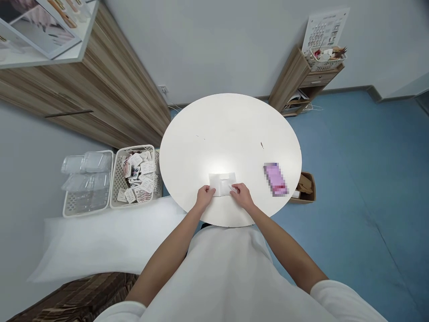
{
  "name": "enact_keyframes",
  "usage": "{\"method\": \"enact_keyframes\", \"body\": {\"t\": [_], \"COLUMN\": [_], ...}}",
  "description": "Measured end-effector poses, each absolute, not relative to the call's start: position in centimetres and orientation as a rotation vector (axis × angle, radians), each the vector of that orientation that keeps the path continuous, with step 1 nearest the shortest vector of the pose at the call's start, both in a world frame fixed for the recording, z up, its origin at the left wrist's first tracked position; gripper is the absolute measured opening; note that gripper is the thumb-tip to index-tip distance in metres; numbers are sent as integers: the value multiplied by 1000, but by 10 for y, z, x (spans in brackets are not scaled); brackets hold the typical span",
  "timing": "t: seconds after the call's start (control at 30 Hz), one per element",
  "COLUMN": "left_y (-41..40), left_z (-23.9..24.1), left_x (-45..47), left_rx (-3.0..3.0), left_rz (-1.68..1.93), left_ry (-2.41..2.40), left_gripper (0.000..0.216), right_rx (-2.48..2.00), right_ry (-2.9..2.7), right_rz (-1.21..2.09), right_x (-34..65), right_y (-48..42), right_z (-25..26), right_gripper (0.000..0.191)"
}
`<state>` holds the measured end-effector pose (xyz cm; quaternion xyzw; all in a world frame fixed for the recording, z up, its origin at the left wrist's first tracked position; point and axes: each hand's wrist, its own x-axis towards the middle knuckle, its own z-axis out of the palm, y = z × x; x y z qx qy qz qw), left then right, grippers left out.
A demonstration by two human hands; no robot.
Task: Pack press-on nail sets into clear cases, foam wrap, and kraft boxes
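Note:
On the white round table (228,129), close to its front edge, lies a small whitish translucent wrapping sheet (222,185). It looks like thin foam or film, with creases and a folded flap; whether anything is inside cannot be made out. My left hand (204,197) grips its left edge between thumb and fingers. At the opposite edge, my right hand (242,196) has its fingertips closed on the sheet's right side. A blurred purple phone-shaped item (276,180) rests on the table to the right of my right hand.
Left of the table stand a white basket (113,195) of small carded packets and another basket (69,209) with clear plastic boxes. White sheeting (110,239) lies before them. A cardboard box (307,197) sits at right, a small wooden cabinet (284,82) behind.

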<state>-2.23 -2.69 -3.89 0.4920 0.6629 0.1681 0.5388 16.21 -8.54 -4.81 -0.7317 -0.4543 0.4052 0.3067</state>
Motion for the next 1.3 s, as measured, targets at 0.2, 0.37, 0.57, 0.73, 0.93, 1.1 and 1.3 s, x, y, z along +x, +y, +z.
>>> {"method": "enact_keyframes", "body": {"t": [0.2,0.37,0.57,0.73,0.93,1.1,1.3], "left_y": [-27,-30,-47,-65,-81,-77,-59], "left_z": [-31,-27,-30,-35,-34,-33,-40], "left_x": [-14,9,34,41,37,14,5], "left_rx": [1203,1410,1625,1880,2085,2364,2520], "left_rz": [453,396,280,221,200,231,88], "left_ry": [1461,1436,1376,1349,1313,1288,1185], "left_gripper": [22,19,21,38,49,44,41], "right_rx": [-1837,-1838,-1886,-1774,-2023,-2008,-1718], "right_ry": [-1493,-1538,-1463,-1327,-1287,-1473,-2006], "right_rz": [1284,1260,1195,1363,1236,1127,698], "right_x": [177,177,171,178,169,166,181], "right_y": [-75,-69,-68,-70,-58,-58,-80], "right_z": [-41,-47,-54,-49,-47,-56,-61], "right_gripper": [34,32,28,27,6,6,20]}}
